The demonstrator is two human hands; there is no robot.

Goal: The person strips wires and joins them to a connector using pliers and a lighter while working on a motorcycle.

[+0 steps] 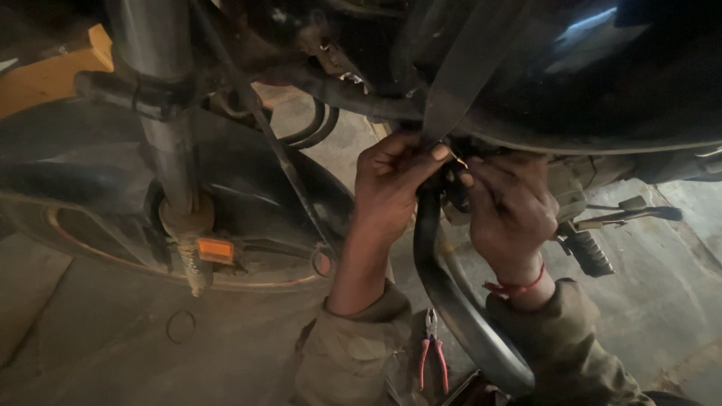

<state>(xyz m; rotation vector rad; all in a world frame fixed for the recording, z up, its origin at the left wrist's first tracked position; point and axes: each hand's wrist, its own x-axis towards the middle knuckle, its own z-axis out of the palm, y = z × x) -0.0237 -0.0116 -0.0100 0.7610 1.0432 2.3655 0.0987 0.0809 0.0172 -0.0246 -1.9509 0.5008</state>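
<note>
A thin yellowish wire end [458, 160] sits under the dark glossy motorcycle tank [602, 68], above the curved black metal crash guard [451, 301]. The left hand [387, 188] pinches it between thumb and fingertips; the right hand [511, 214], fingers curled together, touches beside it. Red-handled pliers [432, 353] lie on the concrete floor [113, 338] below

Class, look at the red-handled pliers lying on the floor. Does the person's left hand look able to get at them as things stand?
Probably yes, once it lets go. The left hand is up at the motorcycle's underside, fingers pinching a thin wire. The pliers lie on the floor below, between the sleeves, with nothing covering them.
</note>
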